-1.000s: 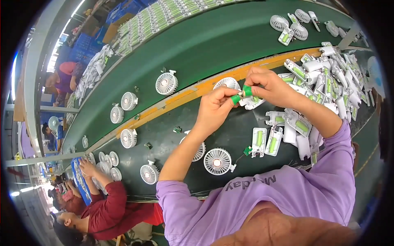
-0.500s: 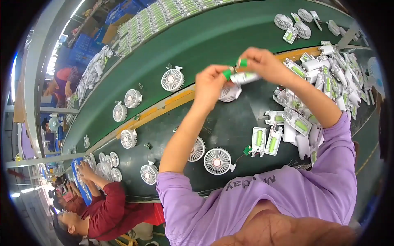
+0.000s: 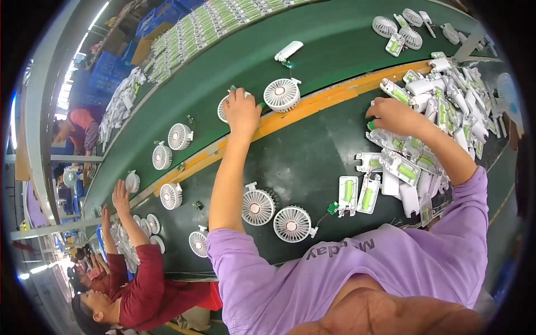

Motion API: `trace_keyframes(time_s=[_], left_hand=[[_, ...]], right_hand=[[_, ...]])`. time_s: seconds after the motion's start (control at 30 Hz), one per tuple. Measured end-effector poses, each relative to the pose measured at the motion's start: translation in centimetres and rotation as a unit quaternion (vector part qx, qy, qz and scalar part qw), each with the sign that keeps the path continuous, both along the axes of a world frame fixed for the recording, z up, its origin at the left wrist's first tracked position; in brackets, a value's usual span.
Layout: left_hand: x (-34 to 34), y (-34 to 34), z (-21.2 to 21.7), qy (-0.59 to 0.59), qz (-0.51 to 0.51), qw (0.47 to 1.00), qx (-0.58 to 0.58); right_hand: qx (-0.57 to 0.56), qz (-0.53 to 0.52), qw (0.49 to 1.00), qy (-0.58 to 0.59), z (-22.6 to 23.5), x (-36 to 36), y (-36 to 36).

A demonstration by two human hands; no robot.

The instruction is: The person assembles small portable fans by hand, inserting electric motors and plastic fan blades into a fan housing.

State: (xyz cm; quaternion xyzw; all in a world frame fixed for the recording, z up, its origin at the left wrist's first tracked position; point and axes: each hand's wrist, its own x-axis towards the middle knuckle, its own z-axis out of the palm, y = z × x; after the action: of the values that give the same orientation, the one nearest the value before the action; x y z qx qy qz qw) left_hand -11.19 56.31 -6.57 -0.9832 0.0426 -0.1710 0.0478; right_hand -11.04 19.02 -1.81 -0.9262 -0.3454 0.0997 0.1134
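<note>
On the green conveyor belt, my left hand (image 3: 243, 114) is closed over a white round fan head (image 3: 223, 109), hiding most of it. Right beside that hand lies another fan head (image 3: 281, 95), wired to a small circuit board and a white handle piece (image 3: 288, 51). My right hand (image 3: 393, 116) hovers at the near-left edge of a pile of white handle shells (image 3: 446, 100); a gap shows between thumb and fingers, nothing visible in it. Green wraps cover some of my fingertips. Two handle shells with green batteries (image 3: 348, 191) lie closer to me.
More fan heads (image 3: 292, 224) lie along the dark table (image 3: 312, 167) and belt. A yellow-orange strip (image 3: 329, 92) divides them. Trays of green-and-white parts (image 3: 209, 25) run along the far side. To my left, a co-worker in a red sleeve (image 3: 149, 268) reaches over stacked fan heads.
My hands have parted: the left moved left onto a fan head, the right moved right to the pile. The white handle piece they held now lies on the belt with its fan head.
</note>
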Motion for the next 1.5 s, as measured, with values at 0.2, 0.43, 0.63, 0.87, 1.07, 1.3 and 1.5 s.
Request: trace_keyframes(time_s=[0.2, 0.43, 0.63, 0.87, 1.07, 1.3, 1.5], left_hand=[[0.6, -0.2, 0.4, 0.043, 0.013, 0.999, -0.008], [-0.1, 0.3, 0.2, 0.033, 0.020, 0.982, -0.187], [-2.2, -1.7, 2.2, 0.056, -0.023, 0.917, -0.394], [-5.7, -5.5, 5.1, 0.053, -0.073, 0.805, -0.587], [-7.6, -8.4, 6.5, 0.081, -0.090, 0.732, -0.670], [-8.3, -9.7, 6.8, 0.152, -0.143, 0.642, -0.738], [-9.1, -10.2, 7.4, 0.137, -0.150, 0.593, -0.779]], right_hand=[[0.035, 0.059, 0.997, -0.029, 0.0, 0.0, 1.8], [0.339, -0.028, 0.891, 0.301, 2.1, -0.5, 2.4], [0.433, -0.094, 0.807, 0.390, 2.5, -0.3, 6.2], [0.399, -0.077, 0.833, 0.376, 1.4, -0.2, 7.7], [0.476, 0.002, 0.805, 0.355, 2.2, -1.3, 8.2], [0.464, -0.028, 0.809, 0.360, 2.7, -1.7, 7.9], [0.462, 0.000, 0.817, 0.345, 3.7, -2.8, 8.4]])
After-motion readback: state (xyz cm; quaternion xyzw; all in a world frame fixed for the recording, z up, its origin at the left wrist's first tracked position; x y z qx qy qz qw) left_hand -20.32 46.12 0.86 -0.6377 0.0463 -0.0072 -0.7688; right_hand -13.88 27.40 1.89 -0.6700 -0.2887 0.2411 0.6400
